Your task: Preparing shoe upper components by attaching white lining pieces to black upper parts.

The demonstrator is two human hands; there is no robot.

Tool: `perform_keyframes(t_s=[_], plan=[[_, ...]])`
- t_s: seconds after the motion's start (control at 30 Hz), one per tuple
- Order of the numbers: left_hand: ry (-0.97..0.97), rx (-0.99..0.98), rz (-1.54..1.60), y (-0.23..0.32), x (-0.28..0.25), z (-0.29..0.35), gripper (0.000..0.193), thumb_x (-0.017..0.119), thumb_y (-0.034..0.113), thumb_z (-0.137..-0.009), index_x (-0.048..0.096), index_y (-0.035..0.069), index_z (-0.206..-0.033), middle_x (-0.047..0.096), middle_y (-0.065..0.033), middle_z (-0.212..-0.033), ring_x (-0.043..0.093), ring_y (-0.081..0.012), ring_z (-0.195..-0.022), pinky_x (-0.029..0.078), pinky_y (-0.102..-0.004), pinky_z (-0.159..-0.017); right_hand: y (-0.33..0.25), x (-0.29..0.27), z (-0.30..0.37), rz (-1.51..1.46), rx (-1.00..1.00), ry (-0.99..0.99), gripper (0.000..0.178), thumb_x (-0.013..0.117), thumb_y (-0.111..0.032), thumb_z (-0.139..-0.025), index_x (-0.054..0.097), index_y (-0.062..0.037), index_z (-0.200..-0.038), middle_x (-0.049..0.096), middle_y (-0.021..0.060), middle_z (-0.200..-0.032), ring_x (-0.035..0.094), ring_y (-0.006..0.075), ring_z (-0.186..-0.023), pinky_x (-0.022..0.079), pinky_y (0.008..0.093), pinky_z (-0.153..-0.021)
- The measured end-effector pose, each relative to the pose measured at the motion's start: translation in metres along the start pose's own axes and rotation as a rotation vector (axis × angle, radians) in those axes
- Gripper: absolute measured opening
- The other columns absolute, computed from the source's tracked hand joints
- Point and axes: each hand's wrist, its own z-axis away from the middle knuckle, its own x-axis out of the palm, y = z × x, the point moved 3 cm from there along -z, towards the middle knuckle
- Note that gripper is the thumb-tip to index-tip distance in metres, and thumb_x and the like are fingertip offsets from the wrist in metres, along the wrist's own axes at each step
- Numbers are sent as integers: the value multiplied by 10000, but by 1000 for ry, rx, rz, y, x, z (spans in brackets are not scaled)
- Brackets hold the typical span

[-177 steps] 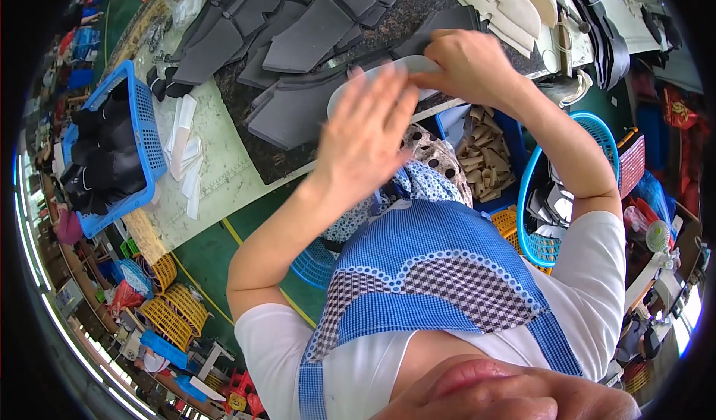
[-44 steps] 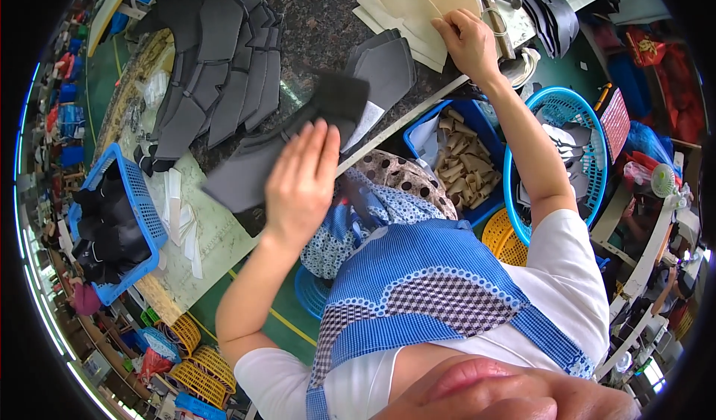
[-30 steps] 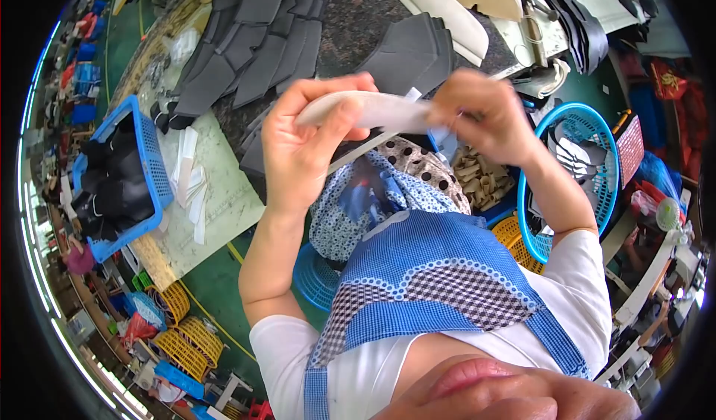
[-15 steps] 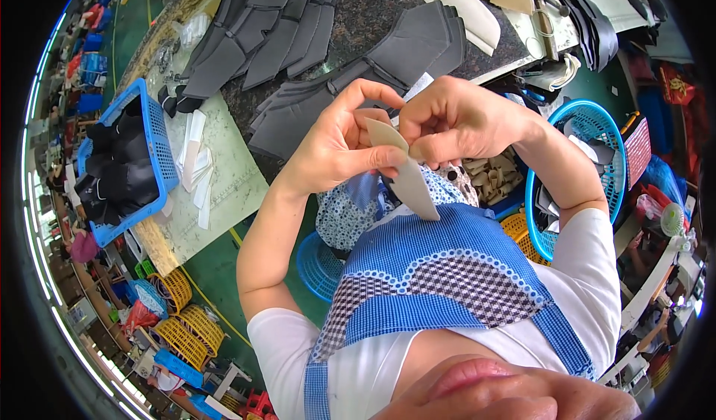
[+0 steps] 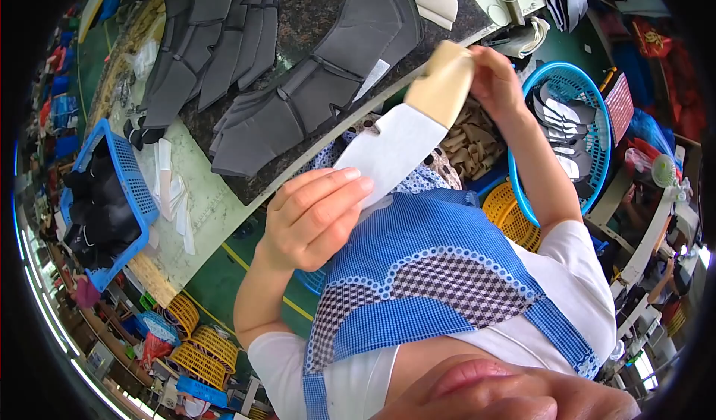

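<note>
A long flat cut piece [image 5: 397, 150] stretches slantwise between my hands, above my blue checked apron. Most of its visible face is white, its far right end is beige, and small notches mark its edge. My left hand [image 5: 319, 215] is closed on the lower white end, fingers lying across the face and thumb hidden. At the beige end, the fingers of my right hand [image 5: 496, 81] pinch the outer edge. Just beyond the piece, dark grey shaped pieces [image 5: 328, 77] lie in overlapping stacks on the dark speckled tabletop [image 5: 302, 14].
A blue basket [image 5: 127, 174] of black items stands at the left by white strips [image 5: 171, 193]. On the right, a round blue basket [image 5: 518, 178] holds white and grey pieces. Beige pieces [image 5: 471, 144] fill a container beneath the table edge, near a yellow basket [image 5: 501, 205].
My hands have moved apart, the right one outward and the left one lower. The piece, earlier bunched between them with a beige face showing, is now spread out. The whole view has shifted slightly.
</note>
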Motion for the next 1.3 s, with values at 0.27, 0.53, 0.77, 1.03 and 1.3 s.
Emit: perform_keyframes(t_s=[0.27,0.53,0.77,1.03,1.3], plan=[[119,-1292,1227,1,13,55,327,645,57,-923,332,96,-837,686,-220,-1084,610,-122,-991,478,-231,-828,9,-47,41,1191,180,0,451,626,-421,-933,691,4,-795,620,14,-618,593,114,-610,486,281,-599],[339,-1058,468,-57,5,16,292,760,183,-869,496,58,-872,652,-46,-850,573,-75,-714,479,-220,-656,-53,139,-3,1144,-352,-599,344,745,-309,-860,683,21,-933,625,64,-899,603,171,-796,483,303,-723],[115,-1340,438,-97,13,49,308,815,235,-810,606,13,-853,635,-25,-721,581,-81,-655,482,-232,-602,-43,158,-41,1476,-482,-582,501,736,-462,-819,681,34,-778,628,135,-820,607,280,-690,487,378,-642],[-301,-522,-410,-59,19,-7,601,820,412,-681,602,48,-1107,642,-94,-1161,641,-300,-1027,530,-381,-850,-30,163,-54,1705,-651,-565,532,710,-531,-788,658,-3,-743,649,143,-731,656,348,-745,516,444,-645],[-281,-898,-84,-152,-12,-20,299,719,377,-836,685,147,-1024,729,-75,-948,702,-263,-833,549,-394,-764,-48,141,-50,1857,-565,-319,677,744,-697,-669,608,-33,-653,622,98,-692,617,277,-693,479,398,-596]])
